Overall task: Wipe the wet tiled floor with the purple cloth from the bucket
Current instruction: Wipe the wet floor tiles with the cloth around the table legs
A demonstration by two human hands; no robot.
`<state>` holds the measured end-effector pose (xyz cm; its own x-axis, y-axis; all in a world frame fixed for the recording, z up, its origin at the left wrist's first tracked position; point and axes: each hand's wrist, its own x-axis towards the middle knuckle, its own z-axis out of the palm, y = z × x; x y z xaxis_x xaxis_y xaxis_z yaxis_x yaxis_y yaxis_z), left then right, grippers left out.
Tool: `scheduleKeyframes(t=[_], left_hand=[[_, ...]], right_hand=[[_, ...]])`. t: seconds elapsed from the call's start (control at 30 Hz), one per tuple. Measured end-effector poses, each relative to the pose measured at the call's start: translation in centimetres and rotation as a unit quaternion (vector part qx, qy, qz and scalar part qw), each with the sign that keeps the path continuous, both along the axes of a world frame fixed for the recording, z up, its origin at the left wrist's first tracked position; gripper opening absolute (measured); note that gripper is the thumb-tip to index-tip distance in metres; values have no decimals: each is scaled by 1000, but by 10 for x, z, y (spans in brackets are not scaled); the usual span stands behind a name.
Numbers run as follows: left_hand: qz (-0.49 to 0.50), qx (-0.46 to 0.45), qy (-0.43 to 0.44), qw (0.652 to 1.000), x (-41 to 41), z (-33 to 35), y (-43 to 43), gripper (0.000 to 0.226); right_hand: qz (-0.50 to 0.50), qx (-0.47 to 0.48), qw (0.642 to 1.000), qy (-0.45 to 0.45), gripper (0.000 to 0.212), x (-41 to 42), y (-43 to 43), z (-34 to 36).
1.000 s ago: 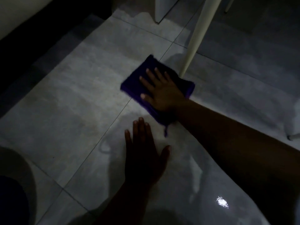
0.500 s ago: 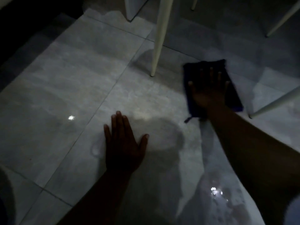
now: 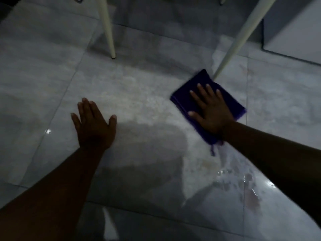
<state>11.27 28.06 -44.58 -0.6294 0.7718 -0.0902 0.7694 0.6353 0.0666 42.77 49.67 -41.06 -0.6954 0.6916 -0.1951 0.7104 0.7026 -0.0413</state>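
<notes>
Pressed flat, fingers spread, right hand (image 3: 211, 113) on folded purple cloth (image 3: 207, 105); no pinch, palm load only, probably for even contact with tiled floor (image 3: 139, 94). Cloth lying just beside foot of slanted white chair leg (image 3: 243, 37); second leg (image 3: 108, 30) well apart. Left hand (image 3: 94, 123) splayed on bare tile, holding nothing, likely bracing body weight. Cloth soft, rectangular, loose tag at near corner. Tiles smooth, grey, glossy; droplets and sheen near right forearm. Bucket not in view.
</notes>
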Motion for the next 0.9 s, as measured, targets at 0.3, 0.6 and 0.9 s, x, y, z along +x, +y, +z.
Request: scheduleKeyframes(t=[0.3,0.6,0.9], left_hand=[[-90,54,-72,992,67,47,-20,81],[-111,-5,-44,993,117,17,-37,85],[-158,62,-69,983,159,18,-4,72]], right_hand=[[455,-45,888,43,76,117,-173,-9],[14,7,1000,-8,80,108,-51,3],[289,-45,955,57,75,212,-199,-16]])
